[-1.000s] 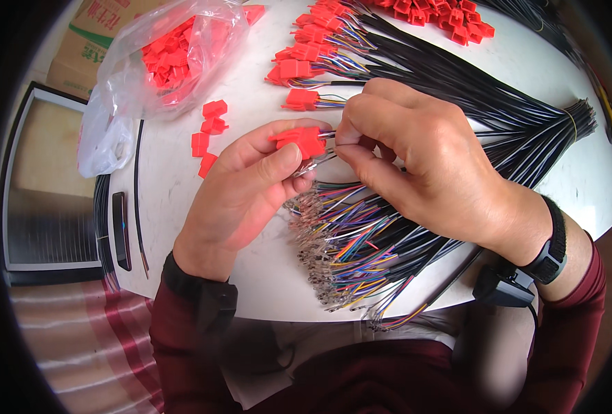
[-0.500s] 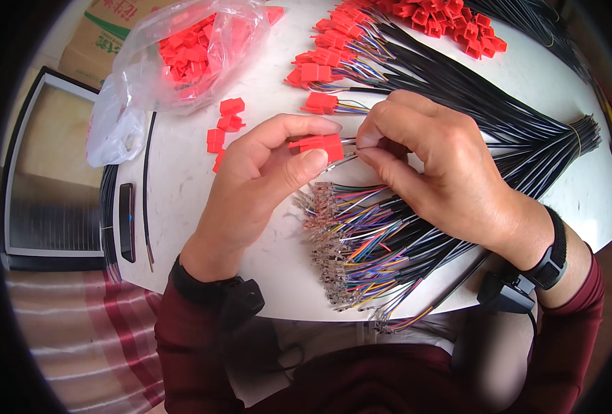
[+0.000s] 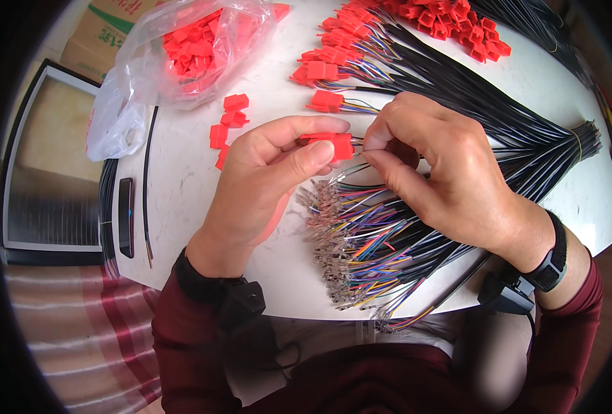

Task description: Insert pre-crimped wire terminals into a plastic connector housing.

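Observation:
A small red plastic connector housing (image 3: pixel 339 147) is gripped between the thumb and fingers of my left hand (image 3: pixel 254 169). Thin wires (image 3: pixel 358 141) run from its right side to my right hand (image 3: pixel 451 169), whose thumb and forefinger pinch them close to the housing. Whether the wire tips are inside is hidden. Below the hands lies a fan of black cables with bare coloured wires and clear-sleeved terminals (image 3: pixel 330 241). Above, similar cables end in red connectors, a single one (image 3: pixel 325 101) lying closest to my fingers.
A tie (image 3: pixel 580 143) binds the cables at the right. Loose red housings (image 3: pixel 235 119) lie left of my hands, near a clear bag (image 3: pixel 251 48) of more. A pile of red connectors (image 3: pixel 451 24) sits at the back. A dark phone-like slab (image 3: pixel 126 217) rests at the left.
The red housing has shifted slightly right, nearer my right fingers. A loose wire end that showed under it before is no longer visible there. Both hands keep their grips.

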`<state>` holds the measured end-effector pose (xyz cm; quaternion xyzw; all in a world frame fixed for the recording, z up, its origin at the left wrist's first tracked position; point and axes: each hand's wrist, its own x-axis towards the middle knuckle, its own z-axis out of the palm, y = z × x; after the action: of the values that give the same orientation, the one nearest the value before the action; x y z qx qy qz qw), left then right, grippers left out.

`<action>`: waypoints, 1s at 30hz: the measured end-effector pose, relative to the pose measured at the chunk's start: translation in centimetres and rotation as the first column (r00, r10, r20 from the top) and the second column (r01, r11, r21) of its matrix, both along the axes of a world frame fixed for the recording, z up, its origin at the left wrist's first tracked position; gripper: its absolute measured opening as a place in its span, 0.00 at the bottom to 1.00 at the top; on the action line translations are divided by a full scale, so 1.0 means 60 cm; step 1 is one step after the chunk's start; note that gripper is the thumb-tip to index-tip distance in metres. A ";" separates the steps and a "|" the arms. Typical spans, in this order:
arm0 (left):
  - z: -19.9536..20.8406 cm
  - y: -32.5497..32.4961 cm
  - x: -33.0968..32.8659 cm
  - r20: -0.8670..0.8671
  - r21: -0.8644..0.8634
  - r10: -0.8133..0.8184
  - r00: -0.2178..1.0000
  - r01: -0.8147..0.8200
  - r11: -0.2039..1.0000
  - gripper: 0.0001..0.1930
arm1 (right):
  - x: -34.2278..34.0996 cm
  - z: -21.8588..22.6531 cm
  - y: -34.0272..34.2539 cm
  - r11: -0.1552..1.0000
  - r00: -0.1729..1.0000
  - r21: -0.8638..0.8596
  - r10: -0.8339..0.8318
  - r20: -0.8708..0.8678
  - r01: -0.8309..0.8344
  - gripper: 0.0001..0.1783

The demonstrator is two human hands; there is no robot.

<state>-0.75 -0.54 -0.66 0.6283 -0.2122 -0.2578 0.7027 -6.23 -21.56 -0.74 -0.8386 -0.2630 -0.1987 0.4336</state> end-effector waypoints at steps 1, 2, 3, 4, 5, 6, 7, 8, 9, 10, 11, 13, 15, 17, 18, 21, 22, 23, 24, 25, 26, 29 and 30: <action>0.000 -0.001 -0.001 -0.024 -0.022 0.007 1.000 -0.007 1.000 0.15 | 0.000 0.000 0.001 1.000 1.000 0.002 -0.001 0.003 0.001 0.07; 0.000 -0.002 -0.001 -0.048 -0.043 0.013 0.999 -0.015 0.999 0.14 | 0.000 0.000 0.002 1.000 1.000 0.004 -0.001 0.006 0.001 0.08; -0.001 -0.003 -0.002 -0.049 -0.046 0.014 0.999 -0.016 0.999 0.14 | -0.001 0.000 0.002 1.000 1.000 0.002 0.000 0.005 0.000 0.08; -0.002 -0.004 -0.002 -0.043 -0.039 0.014 0.999 -0.015 0.999 0.14 | -0.002 0.001 0.003 1.000 1.000 -0.004 -0.002 0.009 0.002 0.08; -0.003 -0.005 -0.003 -0.037 -0.032 0.014 0.999 -0.015 0.999 0.14 | -0.002 0.001 0.003 1.000 1.000 -0.009 -0.005 0.014 0.005 0.08; -0.004 -0.006 -0.004 -0.037 -0.034 0.017 0.999 -0.018 0.999 0.14 | -0.001 0.001 0.003 1.000 1.000 -0.011 -0.002 0.014 0.002 0.08; -0.005 -0.007 -0.006 -0.038 -0.036 0.025 0.999 -0.026 0.999 0.14 | 0.000 -0.001 0.003 1.000 1.000 -0.016 0.001 0.022 -0.001 0.07; -0.006 -0.008 -0.007 -0.040 -0.037 0.032 0.999 -0.034 0.999 0.14 | 0.001 -0.002 0.002 1.000 1.000 -0.021 0.004 0.030 -0.003 0.07; -0.006 -0.009 -0.007 -0.041 -0.040 0.034 0.999 -0.035 0.999 0.14 | 0.001 -0.001 0.002 1.000 1.000 -0.023 0.005 0.029 -0.004 0.07; -0.007 -0.009 -0.007 -0.043 -0.046 0.028 0.999 -0.030 0.998 0.14 | 0.001 0.001 0.002 1.000 1.000 -0.028 0.011 0.026 -0.010 0.07; -0.007 -0.009 -0.007 -0.045 -0.053 0.022 0.999 -0.024 0.998 0.14 | 0.000 0.002 0.002 0.999 1.000 -0.032 0.017 0.023 -0.016 0.07; -0.005 -0.010 -0.009 -0.034 -0.047 0.021 0.999 -0.023 0.999 0.14 | 0.001 0.000 0.001 0.999 0.999 -0.025 0.025 0.024 -0.025 0.06; -0.004 -0.008 -0.008 -0.021 -0.041 0.025 0.999 -0.025 0.999 0.14 | 0.001 0.001 0.001 0.999 0.999 -0.018 0.038 0.028 -0.038 0.06; -0.004 -0.006 -0.003 0.055 -0.027 -0.012 0.998 0.014 1.000 0.15 | 0.002 0.005 0.001 0.999 0.999 0.035 0.000 -0.036 0.001 0.03; -0.002 -0.005 -0.005 0.056 -0.028 -0.008 0.998 0.010 1.000 0.15 | 0.002 0.011 0.000 0.999 0.999 0.034 0.004 -0.035 -0.003 0.03; 0.005 -0.006 -0.010 -0.002 -0.036 0.002 1.000 -0.002 0.999 0.16 | 0.002 0.030 -0.012 0.997 0.991 0.016 -0.075 -0.112 0.077 0.07; 0.003 -0.006 -0.008 0.013 -0.040 -0.012 1.000 0.013 0.999 0.16 | 0.007 0.027 -0.017 0.997 0.991 0.015 -0.075 -0.111 0.078 0.07; 0.002 -0.005 -0.007 0.027 -0.043 -0.026 0.999 0.027 0.999 0.17 | 0.014 0.020 -0.023 0.997 0.991 0.003 -0.074 -0.113 0.075 0.08; 0.002 -0.005 -0.007 0.026 -0.043 -0.026 0.999 0.028 0.999 0.17 | 0.017 0.017 -0.024 0.997 0.991 -0.008 -0.071 -0.116 0.071 0.08; 0.003 -0.005 -0.008 0.052 -0.029 -0.016 0.999 0.017 0.999 0.18 | 0.016 0.025 -0.025 0.998 0.958 -0.056 -0.049 -0.284 0.035 0.09; 0.004 -0.005 -0.009 0.078 -0.014 -0.005 0.997 0.007 1.000 0.18 | 0.016 0.023 -0.024 0.998 0.957 -0.055 -0.049 -0.285 0.035 0.09; 0.013 -0.002 -0.014 0.059 0.009 -0.044 0.997 0.044 0.999 0.19 | 0.015 0.019 -0.020 1.000 0.914 0.012 0.028 -0.405 -0.025 0.08; 0.013 -0.004 -0.015 0.056 0.008 -0.047 0.997 0.047 0.999 0.19 | 0.016 0.015 -0.021 1.000 0.913 0.011 0.024 -0.407 -0.022 0.08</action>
<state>-1.63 -0.76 0.11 0.6324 -0.2459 -0.2569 0.6882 -5.26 -22.82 0.14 -0.8572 -0.1763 -0.0154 0.4836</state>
